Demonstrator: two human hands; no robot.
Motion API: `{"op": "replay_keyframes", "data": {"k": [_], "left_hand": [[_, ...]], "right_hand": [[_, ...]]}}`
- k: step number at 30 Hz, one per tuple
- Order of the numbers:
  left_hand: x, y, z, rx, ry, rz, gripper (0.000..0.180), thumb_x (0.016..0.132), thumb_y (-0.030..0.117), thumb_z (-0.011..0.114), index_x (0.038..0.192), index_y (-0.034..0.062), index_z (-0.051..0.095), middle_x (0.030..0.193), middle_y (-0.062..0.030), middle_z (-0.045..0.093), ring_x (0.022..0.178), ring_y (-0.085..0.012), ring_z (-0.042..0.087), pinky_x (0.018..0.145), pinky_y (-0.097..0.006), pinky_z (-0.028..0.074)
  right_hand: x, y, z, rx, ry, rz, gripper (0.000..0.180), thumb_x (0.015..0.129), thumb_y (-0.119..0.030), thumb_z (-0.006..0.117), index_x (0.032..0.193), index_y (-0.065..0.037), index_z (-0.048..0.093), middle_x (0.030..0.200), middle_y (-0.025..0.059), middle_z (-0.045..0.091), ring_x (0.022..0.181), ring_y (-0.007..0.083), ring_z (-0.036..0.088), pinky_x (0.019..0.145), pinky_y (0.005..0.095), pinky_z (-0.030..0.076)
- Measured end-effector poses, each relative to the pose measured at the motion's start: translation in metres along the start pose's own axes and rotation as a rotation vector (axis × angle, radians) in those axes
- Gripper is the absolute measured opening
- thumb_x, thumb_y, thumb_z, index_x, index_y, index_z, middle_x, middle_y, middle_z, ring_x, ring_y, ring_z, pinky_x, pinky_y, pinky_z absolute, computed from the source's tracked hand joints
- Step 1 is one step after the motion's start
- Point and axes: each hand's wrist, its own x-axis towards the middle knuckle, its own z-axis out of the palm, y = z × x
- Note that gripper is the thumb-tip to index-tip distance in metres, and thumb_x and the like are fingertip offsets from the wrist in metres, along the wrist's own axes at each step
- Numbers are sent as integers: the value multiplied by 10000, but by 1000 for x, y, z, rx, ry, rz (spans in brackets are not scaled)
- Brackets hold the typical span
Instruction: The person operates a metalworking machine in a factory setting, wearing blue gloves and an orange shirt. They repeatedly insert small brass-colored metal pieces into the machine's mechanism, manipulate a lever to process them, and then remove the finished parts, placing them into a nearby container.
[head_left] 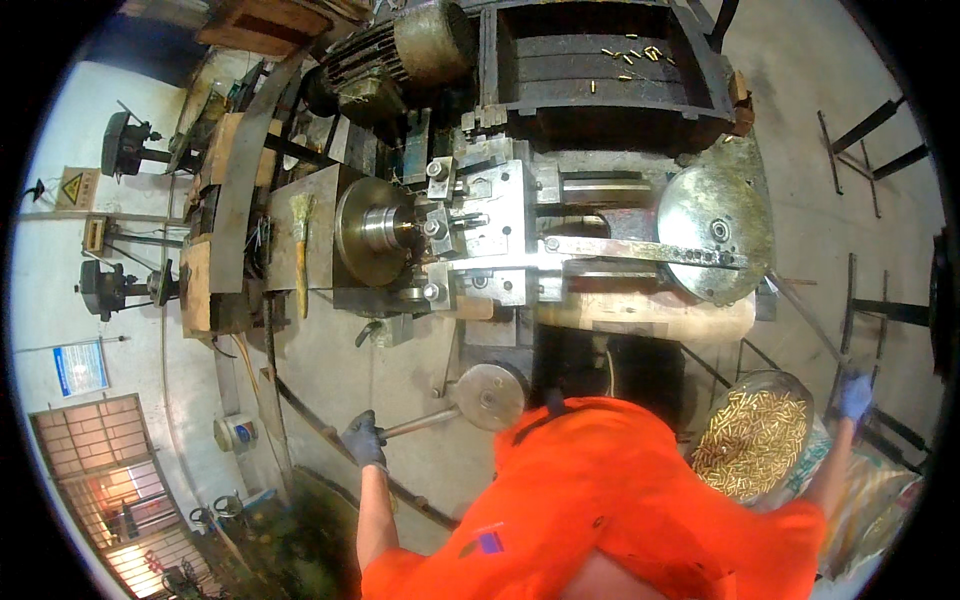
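From the head camera, a person in an orange shirt (pixel 610 500) is standing at a heavy metal lathe-like machine (pixel 480 240), both arms stretching out to the sides. The left hand (pixel 364 440), in a dark glove, is closing its fingers around the end of a metal lever (pixel 420 422) that is running right to a round steel disc (pixel 488 397) at the near side of the machine. The right hand (pixel 855 397), in a blue glove, is reaching out at the far right and gripping the end of a long thin rod (pixel 805 318) that is slanting up and left toward a large round plate (pixel 718 232) on the machine's right side. Just left of that hand, near the person's shoulder, a round metal pan (pixel 752 440) is sitting heaped with small brass-coloured pieces. A few more such pieces are lying scattered in the dark tray (pixel 600 70) at the far end. A brush (pixel 301 250) is lying on the machine's left block.
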Motion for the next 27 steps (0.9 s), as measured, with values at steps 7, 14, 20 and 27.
{"op": "replay_keyframes", "data": {"k": [7, 14, 20, 27], "left_hand": [[-3, 5, 1, -11, -7, 16, 138, 778, 66, 613, 872, -31, 641, 586, -94, 574, 397, -157, 494, 333, -267, 375], [-2, 1, -1, -40, -8, 35, 133, 764, 68, 611, 840, -36, 642, 568, -97, 560, 389, -166, 485, 326, -271, 368], [-2, 0, -2, -47, -1, 30, 124, 758, 55, 606, 835, -36, 642, 565, -99, 559, 381, -168, 480, 319, -277, 366], [-1, -1, -1, -45, -3, 27, 126, 761, 53, 601, 837, -39, 640, 563, -93, 555, 384, -163, 479, 317, -275, 365]], "right_hand": [[-21, -8, -13, 57, -11, 58, 266, 709, -290, 623, 867, -79, 662, 847, 197, 634, 807, 357, 610, 711, 417, 471], [-26, 7, 7, 150, 48, 55, 291, 722, -311, 582, 835, -49, 640, 838, 202, 631, 796, 385, 601, 709, 449, 466], [-36, 9, 15, 128, 73, 46, 315, 729, -330, 566, 797, -28, 623, 813, 225, 624, 792, 400, 597, 696, 458, 465], [-43, -2, 3, 43, 63, 48, 337, 725, -355, 583, 796, -30, 631, 819, 235, 623, 794, 400, 604, 704, 459, 472]]}}
